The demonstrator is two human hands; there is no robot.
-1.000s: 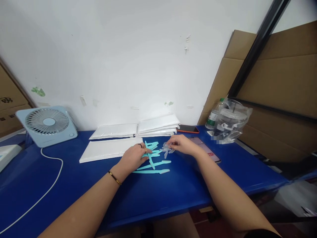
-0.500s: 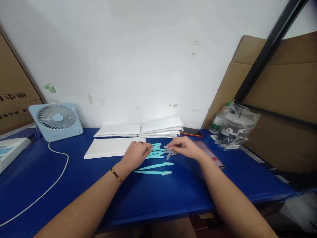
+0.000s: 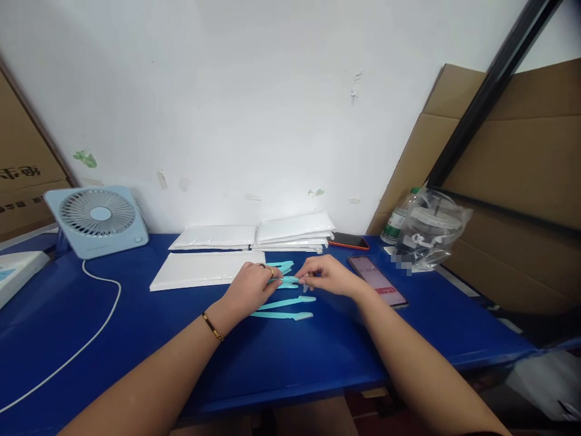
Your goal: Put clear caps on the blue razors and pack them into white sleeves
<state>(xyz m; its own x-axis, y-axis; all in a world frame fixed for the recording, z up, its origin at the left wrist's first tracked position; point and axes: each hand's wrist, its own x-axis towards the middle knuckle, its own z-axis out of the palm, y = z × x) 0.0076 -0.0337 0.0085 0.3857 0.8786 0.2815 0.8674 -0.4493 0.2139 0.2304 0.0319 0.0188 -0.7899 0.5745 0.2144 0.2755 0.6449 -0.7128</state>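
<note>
Between my two hands is a turquoise eyebrow razor (image 3: 290,280), lying roughly crosswise. My left hand (image 3: 254,284) pinches its left end between thumb and fingers. At its right end, the fingertips of my right hand (image 3: 324,275) are closed, with a translucent blade cap (image 3: 305,288) showing just below them. How much of the razor's head is covered is hidden by the fingers. More turquoise razors (image 3: 281,265) lie in a loose group behind and under the hands. Nearer me, two razors (image 3: 284,315) with pale heads rest side by side on the blue table.
White padded packets (image 3: 290,229) lie along the wall, with another packet (image 3: 200,270) left of my hands. A phone (image 3: 379,281) is beside my right wrist, and an orange-edged phone (image 3: 348,240) sits behind. A fan (image 3: 97,221) stands left; a bottle (image 3: 396,221) and bagged cup (image 3: 429,233) stand right.
My right hand has moved slightly left and down, closing the gap to my left hand. The cluster of translucent caps at its fingertips is now mostly hidden. The view has shifted slightly.
</note>
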